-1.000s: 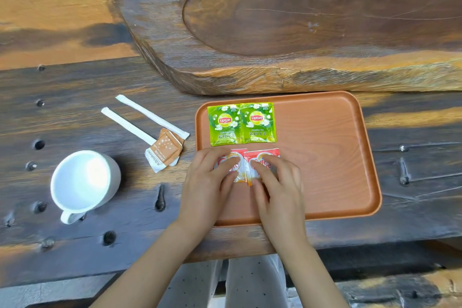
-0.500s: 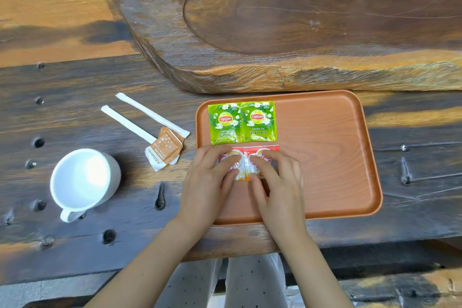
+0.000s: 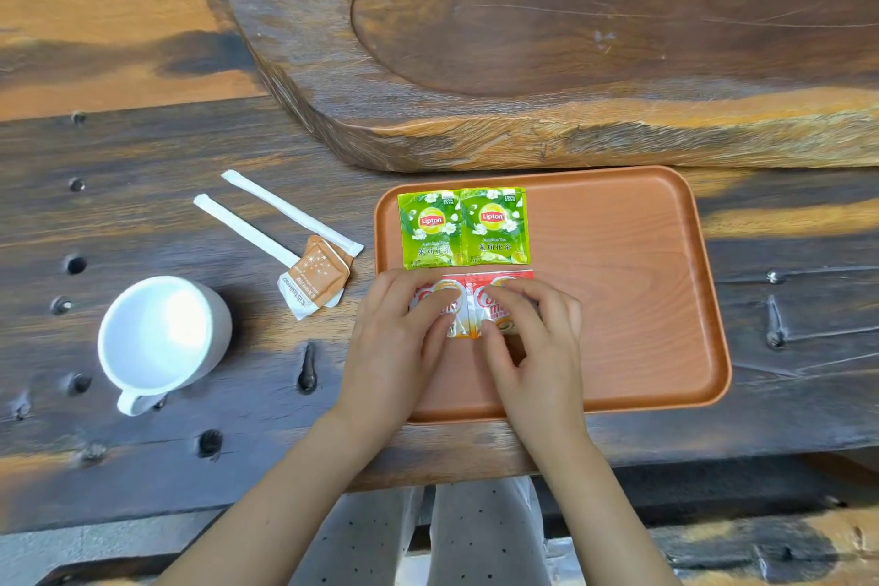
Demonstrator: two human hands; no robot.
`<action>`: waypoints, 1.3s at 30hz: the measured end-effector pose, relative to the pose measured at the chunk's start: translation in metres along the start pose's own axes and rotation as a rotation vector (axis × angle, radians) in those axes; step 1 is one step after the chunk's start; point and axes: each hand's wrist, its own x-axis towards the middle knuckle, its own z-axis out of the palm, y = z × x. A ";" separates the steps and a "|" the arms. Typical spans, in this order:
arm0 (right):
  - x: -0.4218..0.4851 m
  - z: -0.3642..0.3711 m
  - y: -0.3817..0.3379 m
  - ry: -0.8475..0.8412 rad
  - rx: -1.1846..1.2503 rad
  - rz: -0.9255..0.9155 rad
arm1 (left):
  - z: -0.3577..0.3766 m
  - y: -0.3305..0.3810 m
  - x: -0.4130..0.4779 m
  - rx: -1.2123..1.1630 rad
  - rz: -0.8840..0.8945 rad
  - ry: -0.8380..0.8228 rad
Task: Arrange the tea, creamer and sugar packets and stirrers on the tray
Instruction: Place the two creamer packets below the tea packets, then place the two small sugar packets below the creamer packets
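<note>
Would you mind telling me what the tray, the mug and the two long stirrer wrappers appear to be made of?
Tray: matte wood or wood-look plastic; faint grain, evenly moulded rim, so it is unclear which.
Mug: glossy white ceramic, probably; bright highlight inside, thick wall.
Stirrer wrappers: matte white paper, apparently; flat, creased ends. The stirrers inside are hidden.

An orange tray [image 3: 642, 300] lies right of centre on the dark wooden worktop [image 3: 166, 148], with two green tea packets [image 3: 463, 227] side by side in its upper left corner and two red creamer packets [image 3: 475, 300] directly below them. The left hand [image 3: 397, 347] and right hand [image 3: 537, 347] rest flat on the creamer packets, fingers spread over them. Left of the tray lie two white wrapped stirrers [image 3: 266, 219], brown sugar packets [image 3: 316, 281] overlapping their lower ends, and further left a white mug [image 3: 161, 338]; a carved wooden slab [image 3: 571, 38] fills the upper right.
</note>
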 end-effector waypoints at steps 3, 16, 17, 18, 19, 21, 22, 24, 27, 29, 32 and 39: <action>0.002 -0.002 -0.005 0.049 0.028 -0.029 | -0.014 -0.005 0.004 0.004 -0.031 0.043; 0.079 0.062 -0.101 -0.412 -0.319 -0.437 | -0.087 -0.069 0.038 0.565 -0.508 -0.301; 0.082 0.070 -0.105 -0.452 -0.356 -0.467 | -0.084 -0.070 0.039 0.581 -0.511 -0.321; 0.085 0.076 -0.107 -0.490 -0.384 -0.483 | -0.081 -0.071 0.039 0.584 -0.509 -0.328; 0.087 0.081 -0.109 -0.523 -0.403 -0.485 | -0.079 -0.071 0.040 0.577 -0.504 -0.323; 0.090 0.087 -0.110 -0.559 -0.408 -0.475 | -0.075 -0.074 0.042 0.564 -0.486 -0.312; 0.091 0.089 -0.111 -0.566 -0.399 -0.475 | -0.075 -0.075 0.044 0.557 -0.480 -0.324; 0.091 0.092 -0.113 -0.596 -0.382 -0.473 | -0.077 -0.078 0.047 0.510 -0.502 -0.367; 0.090 0.092 -0.111 -0.664 -0.369 -0.477 | -0.088 -0.084 0.051 0.429 -0.547 -0.356; 0.090 0.090 -0.108 -0.666 -0.355 -0.482 | -0.101 -0.088 0.053 0.395 -0.567 -0.328; 0.090 0.091 -0.109 -0.621 -0.354 -0.494 | -0.123 -0.092 0.053 0.326 -0.588 -0.324; 0.091 0.099 -0.115 -0.579 -0.357 -0.449 | -0.151 -0.103 0.043 0.169 -0.620 -0.132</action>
